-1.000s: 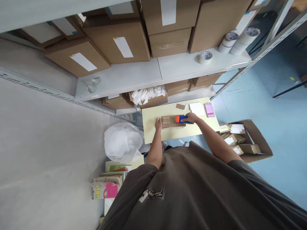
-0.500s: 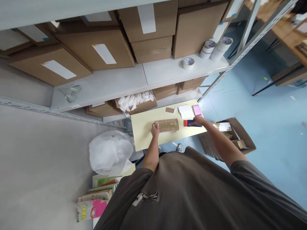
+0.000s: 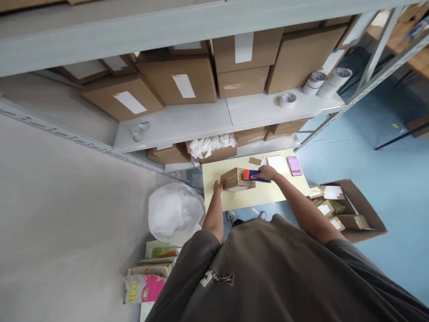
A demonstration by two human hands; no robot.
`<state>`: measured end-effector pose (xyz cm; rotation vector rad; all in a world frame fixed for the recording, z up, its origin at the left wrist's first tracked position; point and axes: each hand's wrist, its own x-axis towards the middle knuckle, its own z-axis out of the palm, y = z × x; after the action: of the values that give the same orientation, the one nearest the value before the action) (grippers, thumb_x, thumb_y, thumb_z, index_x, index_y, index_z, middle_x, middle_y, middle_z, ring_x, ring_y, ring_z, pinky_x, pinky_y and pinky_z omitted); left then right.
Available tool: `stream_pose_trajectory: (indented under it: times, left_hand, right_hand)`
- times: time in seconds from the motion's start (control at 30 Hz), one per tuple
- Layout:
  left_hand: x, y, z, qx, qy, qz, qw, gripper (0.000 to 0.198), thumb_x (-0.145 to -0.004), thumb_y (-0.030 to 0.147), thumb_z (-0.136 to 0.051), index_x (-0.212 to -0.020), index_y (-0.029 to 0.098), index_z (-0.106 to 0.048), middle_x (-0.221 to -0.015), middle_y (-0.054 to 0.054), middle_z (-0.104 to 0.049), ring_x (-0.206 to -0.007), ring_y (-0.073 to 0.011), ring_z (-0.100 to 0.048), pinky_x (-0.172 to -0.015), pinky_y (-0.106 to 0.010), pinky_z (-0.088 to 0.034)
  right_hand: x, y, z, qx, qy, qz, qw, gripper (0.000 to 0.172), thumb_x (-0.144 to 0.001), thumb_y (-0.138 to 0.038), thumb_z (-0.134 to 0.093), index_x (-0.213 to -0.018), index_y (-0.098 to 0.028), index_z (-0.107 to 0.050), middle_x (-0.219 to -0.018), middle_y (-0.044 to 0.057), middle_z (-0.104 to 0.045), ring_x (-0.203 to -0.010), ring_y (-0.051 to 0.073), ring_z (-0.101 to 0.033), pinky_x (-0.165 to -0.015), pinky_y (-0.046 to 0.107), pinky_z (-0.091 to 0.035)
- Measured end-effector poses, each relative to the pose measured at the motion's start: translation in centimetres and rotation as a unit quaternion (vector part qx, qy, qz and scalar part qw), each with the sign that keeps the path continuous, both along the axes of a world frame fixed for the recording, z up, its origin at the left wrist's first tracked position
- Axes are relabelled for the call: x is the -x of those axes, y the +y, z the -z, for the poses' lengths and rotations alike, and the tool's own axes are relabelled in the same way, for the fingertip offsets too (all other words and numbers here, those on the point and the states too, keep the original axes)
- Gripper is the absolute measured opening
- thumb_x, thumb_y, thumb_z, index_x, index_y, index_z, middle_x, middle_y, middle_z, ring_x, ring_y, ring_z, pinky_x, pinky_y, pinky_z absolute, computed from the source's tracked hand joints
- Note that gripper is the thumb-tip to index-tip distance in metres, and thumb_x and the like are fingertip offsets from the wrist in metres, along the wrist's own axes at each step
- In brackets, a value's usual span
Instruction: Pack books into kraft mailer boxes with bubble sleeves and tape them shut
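Observation:
A brown cardboard box (image 3: 229, 180) with tape on it sits tilted on the pale yellow table (image 3: 214, 201). My left hand (image 3: 218, 186) grips its left end, fingers partly hidden behind the cardboard. In my right hand (image 3: 267, 172) is a blue tape dispenser (image 3: 255, 175) with an orange-red front, its fingers wrapped round the body. That front end touches or overlaps the box's right side; I cannot tell which. Behind the right hand lie white sheets (image 3: 276, 163), a pink-purple pad (image 3: 294, 166) and a small brown cardboard piece (image 3: 255, 161).
Grey shelving (image 3: 187, 120) with cardboard boxes and white tape rolls (image 3: 288, 99) rises beyond the table. An open carton (image 3: 372, 219) holding smaller boxes stands on the floor at right. Left of the table are a white plastic bag (image 3: 172, 212) and a stack of books (image 3: 150, 273).
The box has turned, its right end now tilted up. My right hand has brought the tape dispenser leftward from beside the box to its right end. The head view has shifted.

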<state>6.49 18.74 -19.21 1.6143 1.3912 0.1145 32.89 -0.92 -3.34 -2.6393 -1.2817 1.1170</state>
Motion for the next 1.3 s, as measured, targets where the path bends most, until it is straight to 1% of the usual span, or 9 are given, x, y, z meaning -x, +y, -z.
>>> stream_pose_trajectory:
  times: [0.1,0.2,0.37,0.63,0.8,0.97,1.1,1.2,1.3]
  left_hand:
    - [1.0,1.0,-1.7,-0.021,-0.013,-0.031,0.999,0.05,-0.102,0.05,-0.067,-0.139,0.017,-0.069,-0.139,-0.019,-0.075,-0.133,-0.0313,-0.069,-0.112,-0.038,-0.051]
    - [1.3,0.8,-3.3,-0.039,-0.108,0.019,0.993,0.047,-0.109,0.054,-0.054,-0.136,0.021,-0.072,-0.136,-0.011,-0.077,-0.129,-0.0261,-0.07,-0.11,-0.033,-0.052]
    - [0.5,-0.6,-5.0,-0.057,-0.099,0.035,0.993,0.061,-0.109,0.066,-0.047,-0.147,0.023,-0.067,-0.146,-0.012,-0.073,-0.138,-0.03,-0.065,-0.113,-0.038,-0.051]
    - [-4.5,-5.1,-5.5,-0.068,-0.036,0.031,0.997,0.061,-0.112,0.062,-0.036,-0.152,0.028,-0.065,-0.144,-0.011,-0.074,-0.14,-0.0331,-0.063,-0.115,-0.042,-0.048]
    - [-8.0,-8.2,-5.6,-0.06,-0.021,0.038,0.997,0.06,-0.112,0.061,-0.033,-0.147,0.027,-0.068,-0.14,-0.012,-0.076,-0.131,-0.0328,-0.068,-0.106,-0.04,-0.051]
    - [-7.9,-7.7,-5.4,-0.07,-0.027,0.032,0.997,0.055,-0.112,0.058,-0.035,-0.139,0.027,-0.073,-0.137,-0.012,-0.077,-0.126,-0.0325,-0.07,-0.102,-0.038,-0.052]
    - [-5.7,-5.9,-4.8,-0.072,-0.038,0.022,0.996,0.051,-0.112,0.055,-0.039,-0.12,0.026,-0.079,-0.121,-0.011,-0.081,-0.117,-0.0299,-0.072,-0.099,-0.035,-0.053]
    - [-3.3,-3.6,-4.3,-0.055,-0.076,0.015,0.996,0.051,-0.112,0.054,-0.041,-0.104,0.022,-0.079,-0.105,-0.009,-0.082,-0.107,-0.0268,-0.074,-0.093,-0.031,-0.055]
    - [-0.6,-0.4,-4.2,-0.055,-0.068,-0.02,0.996,0.046,-0.112,0.048,-0.044,-0.105,0.019,-0.079,-0.111,-0.012,-0.082,-0.113,-0.0273,-0.074,-0.097,-0.031,-0.055]
  right_hand:
    - [3.7,4.5,-1.2,0.003,-0.002,-0.024,1.0,0.079,-0.078,-0.094,-0.069,-0.1,-0.019,-0.082,-0.108,0.017,-0.081,-0.104,0.036,-0.076,-0.076,0.035,-0.053]
    - [7.2,7.8,-1.8,0.0,-0.013,-0.043,0.999,0.084,-0.075,-0.093,-0.074,-0.108,-0.016,-0.082,-0.112,0.021,-0.08,-0.106,0.038,-0.077,-0.08,0.036,-0.055]
    - [9.9,9.8,-2.5,-0.004,-0.042,-0.053,0.998,0.09,-0.075,-0.091,-0.076,-0.12,-0.013,-0.079,-0.117,0.024,-0.08,-0.11,0.039,-0.077,-0.085,0.037,-0.057]
    - [5.6,6.1,-2.1,-0.009,-0.053,-0.022,0.998,0.087,-0.071,-0.09,-0.08,-0.119,-0.017,-0.079,-0.115,0.022,-0.079,-0.113,0.041,-0.075,-0.089,0.04,-0.059]
    - [-1.9,-2.3,-1.6,0.023,-0.06,-0.001,0.998,0.085,-0.071,-0.091,-0.079,-0.111,-0.016,-0.081,-0.108,0.021,-0.08,-0.104,0.038,-0.076,-0.082,0.038,-0.058]
    - [-7.5,-10.7,-0.6,0.064,-0.085,0.03,0.994,0.077,-0.074,-0.089,-0.077,-0.096,-0.015,-0.082,-0.104,0.022,-0.08,-0.096,0.036,-0.077,-0.075,0.037,-0.054]
    - [-6.1,-9.5,1.1,0.057,-0.066,0.038,0.995,0.077,-0.073,-0.09,-0.077,-0.097,-0.017,-0.082,-0.1,0.02,-0.08,-0.092,0.034,-0.077,-0.072,0.035,-0.053]
    - [-2.9,-5.8,2.5,0.045,-0.043,0.042,0.997,0.078,-0.075,-0.092,-0.073,-0.097,-0.017,-0.081,-0.102,0.017,-0.081,-0.092,0.032,-0.077,-0.069,0.032,-0.052]
    - [0.9,-1.7,3.5,0.024,-0.022,0.036,0.999,0.078,-0.081,-0.093,-0.067,-0.096,-0.018,-0.081,-0.104,0.016,-0.082,-0.095,0.03,-0.078,-0.069,0.03,-0.051]
